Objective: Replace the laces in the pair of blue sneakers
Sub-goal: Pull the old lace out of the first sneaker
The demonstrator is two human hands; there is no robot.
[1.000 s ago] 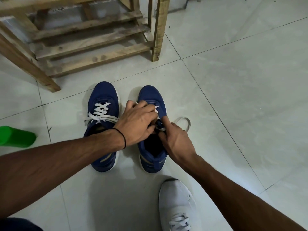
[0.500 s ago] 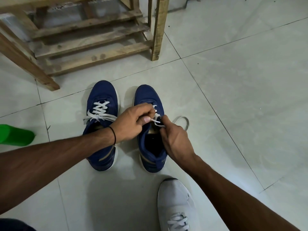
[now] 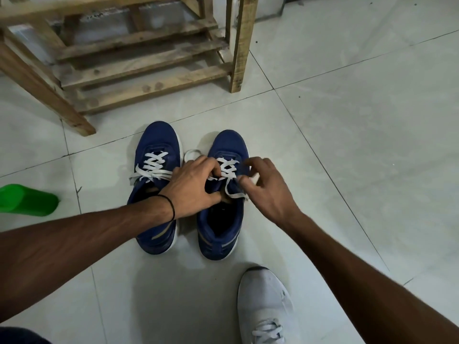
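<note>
The right hand [image 3: 269, 189] has come away from the left hand [image 3: 195, 186]. A moment ago the two were bunched together over the tongue. The slack loop that lay on the floor to the right of the shoe is gone from there, and a loop of lace [image 3: 192, 153] now shows between the two shoes.

The pair stands side by side on the pale tiled floor [image 3: 347, 145], toes pointing away from the person. The left-hand blue sneaker [image 3: 159, 137] is laced in white, its ends lying loose across the top. The right-hand blue sneaker [image 3: 228, 142] carries a white lace [image 3: 229, 167] crossed through its front eyelets, with one free strand drooping over the tongue.

The left hand, a black band [image 3: 171, 207] at its wrist, has its fingers curled onto that lace at the crossings and its thumb down by the tongue. The right hand hovers at the shoe's outer edge with its fingers bent and spread. It is too blurred to tell whether thumb and forefinger pinch the strand.

A wooden slatted rack [image 3: 139, 63] stands behind the shoes. A green plastic cylinder [image 3: 27, 201] lies at the left, and a white sneaker [image 3: 264, 301] sits nearest the person.
</note>
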